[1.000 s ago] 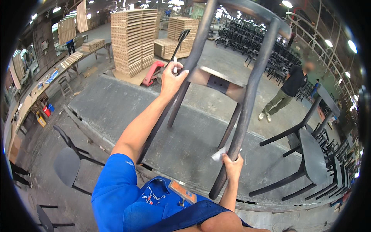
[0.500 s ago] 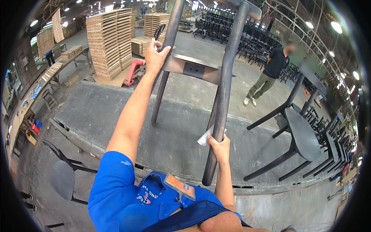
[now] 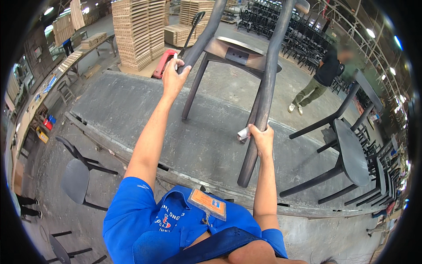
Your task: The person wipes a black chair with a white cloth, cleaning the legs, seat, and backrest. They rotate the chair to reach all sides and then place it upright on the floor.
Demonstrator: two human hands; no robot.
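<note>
A dark wooden chair [image 3: 273, 57] is tilted over the grey bench, two thick legs pointing toward me and a rail with a dark plate between them. My left hand [image 3: 174, 80] is closed around the left leg near its end, with a small white pen-like thing [image 3: 176, 60] showing between the fingers. Lower down the right leg, my right hand [image 3: 263, 140] wraps the wood and pinches a folded whitish sheet [image 3: 243, 133] against it. Whether the sheet is cloth or paper cannot be made out.
Finished dark chairs [image 3: 349, 147] line the bench [image 3: 132, 114] on the right. Another chair [image 3: 74, 176] stands on the floor at left. Beyond the bench are a red pallet jack [image 3: 164, 63], stacked wooden boards [image 3: 137, 35] and a standing person [image 3: 318, 77].
My left hand has slid down the left leg toward its end. The whole view has shifted, so chair and bench appear higher and farther right. The right hand keeps its hold.
</note>
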